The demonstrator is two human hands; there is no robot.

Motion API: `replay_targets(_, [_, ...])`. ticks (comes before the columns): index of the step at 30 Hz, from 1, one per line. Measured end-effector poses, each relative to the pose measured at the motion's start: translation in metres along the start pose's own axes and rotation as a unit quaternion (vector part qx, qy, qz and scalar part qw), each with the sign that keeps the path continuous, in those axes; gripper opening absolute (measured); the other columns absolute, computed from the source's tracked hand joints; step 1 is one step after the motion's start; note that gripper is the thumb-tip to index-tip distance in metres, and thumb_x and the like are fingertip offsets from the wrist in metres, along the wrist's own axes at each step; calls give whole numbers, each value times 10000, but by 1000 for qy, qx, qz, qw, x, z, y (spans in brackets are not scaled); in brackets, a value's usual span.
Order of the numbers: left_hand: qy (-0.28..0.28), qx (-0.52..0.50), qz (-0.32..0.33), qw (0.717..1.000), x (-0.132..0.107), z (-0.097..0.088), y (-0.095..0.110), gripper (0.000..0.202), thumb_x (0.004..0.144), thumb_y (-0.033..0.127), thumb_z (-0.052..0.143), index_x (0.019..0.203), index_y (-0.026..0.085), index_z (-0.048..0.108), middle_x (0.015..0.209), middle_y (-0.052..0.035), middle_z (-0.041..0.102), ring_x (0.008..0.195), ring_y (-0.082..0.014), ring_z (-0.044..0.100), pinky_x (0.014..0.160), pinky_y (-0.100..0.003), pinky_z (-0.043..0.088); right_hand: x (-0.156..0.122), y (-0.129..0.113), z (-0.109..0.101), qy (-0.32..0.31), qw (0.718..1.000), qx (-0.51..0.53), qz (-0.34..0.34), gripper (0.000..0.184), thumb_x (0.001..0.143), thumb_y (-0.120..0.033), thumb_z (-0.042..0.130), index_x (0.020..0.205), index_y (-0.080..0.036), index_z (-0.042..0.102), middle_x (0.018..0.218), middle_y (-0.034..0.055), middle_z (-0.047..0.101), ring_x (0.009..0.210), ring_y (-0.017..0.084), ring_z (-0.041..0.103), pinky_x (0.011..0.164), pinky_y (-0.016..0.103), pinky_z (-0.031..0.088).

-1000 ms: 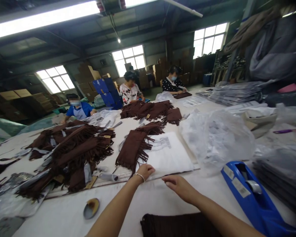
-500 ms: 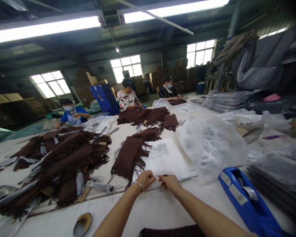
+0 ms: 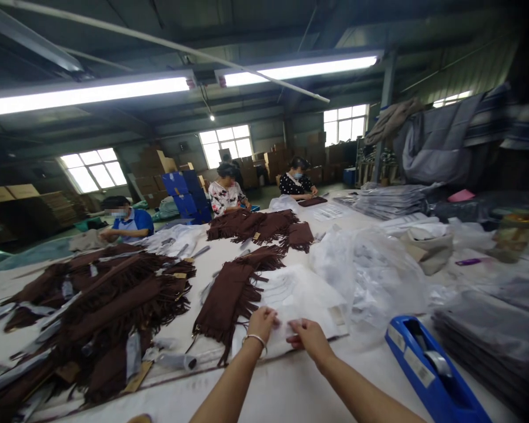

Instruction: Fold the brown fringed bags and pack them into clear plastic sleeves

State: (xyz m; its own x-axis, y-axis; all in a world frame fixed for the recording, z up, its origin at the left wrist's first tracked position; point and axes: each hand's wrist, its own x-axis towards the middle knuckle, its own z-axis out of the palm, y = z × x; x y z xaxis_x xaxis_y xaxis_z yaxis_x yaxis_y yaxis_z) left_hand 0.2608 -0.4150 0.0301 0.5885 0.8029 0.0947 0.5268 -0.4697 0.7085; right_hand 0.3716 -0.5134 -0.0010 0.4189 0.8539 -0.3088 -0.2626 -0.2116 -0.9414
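Note:
Both my hands rest on the near edge of a stack of clear plastic bags [image 3: 300,296] lying on the white table [image 3: 282,388]. My left hand [image 3: 261,324], with a thin bracelet at the wrist, has its fingers curled onto the top bag. My right hand [image 3: 306,336] pinches the same bag's edge just beside it. A brown fringed scarf [image 3: 229,294] lies directly left of the bags, partly under them.
A heap of brown fringed scarves [image 3: 114,299] with tags covers the left of the table. A crumpled clear plastic sack [image 3: 370,276] sits right of the bags, a blue tape dispenser [image 3: 427,370] nearer right. Three other people [image 3: 224,191] work at the far side.
My right hand moved left to meet my left hand at the bag's edge, and both now grip it. The camera tilted upward, so the scarf near my body left the view.

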Motion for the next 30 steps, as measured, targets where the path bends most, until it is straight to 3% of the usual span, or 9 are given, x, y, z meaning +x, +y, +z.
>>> replay_targets(5, [74,67,15,995,-2,-16,17,260,909,251,301,951,180,548,712,-64,637,650,-190,611,625,-279,410,-53,-9,-3,-107,992,-30,57,432,841,-502,450,774,-110,617,747,119,676,629,197,671,522,275,520])
replay_targets(7, [65,90,61,992,-17,-19,29,243,908,321,348,936,207,561,735,-72,636,721,-213,613,668,-292,403,-80,-28,-5,-153,981,-114,-46,410,837,-496,459,822,-130,643,801,120,689,697,231,669,594,334,531])
replay_targets(9, [48,104,108,988,-39,-19,42,270,903,377,365,901,215,582,759,-90,641,762,-224,608,700,-300,401,-99,-51,-12,-112,924,-268,-247,280,833,-379,507,987,-186,639,1014,103,668,933,257,620,813,395,489])
replay_targets(11, [24,125,168,978,-64,-17,55,318,906,419,350,905,216,595,782,-110,645,779,-227,607,714,-303,406,-106,-68,-23,-20,816,-429,-386,324,794,-205,541,1112,-239,596,1159,72,606,1114,259,506,992,428,347])
replay_targets(13, [-13,162,223,961,-87,-14,67,342,887,473,379,958,218,595,757,-113,645,747,-232,613,689,-305,423,-103,-73,-35,17,735,-552,-392,346,730,-85,539,1029,-230,639,1066,68,632,1067,249,517,974,411,345])
replay_targets(16, [-64,253,182,948,-110,-18,78,284,814,431,547,980,205,595,679,-97,635,675,-249,622,643,-322,453,-99,-64,-51,9,705,-623,-338,265,652,-16,525,773,-194,679,816,57,644,833,211,576,783,319,436])
replay_targets(20, [-62,311,45,947,-118,-58,64,203,819,114,442,927,146,610,763,-149,643,778,-284,632,725,-403,458,-110,-56,-82,54,727,-613,-305,349,672,-21,471,911,-171,678,884,89,624,889,226,554,836,331,407])
replay_targets(24, [1,275,-71,959,-135,-94,21,419,838,89,334,1239,114,454,1033,-209,602,989,-308,577,836,-452,408,-126,-40,-123,140,770,-568,-255,405,771,-105,421,1138,-135,589,1023,127,595,976,239,526,894,364,387])
replay_targets(30, [13,-133,-285,949,-162,-40,-11,283,854,305,400,1010,144,571,779,-85,660,583,-164,595,564,-276,449,-134,40,-143,209,971,-80,-81,669,710,-296,464,1364,-243,332,875,20,635,462,107,517,435,253,443])
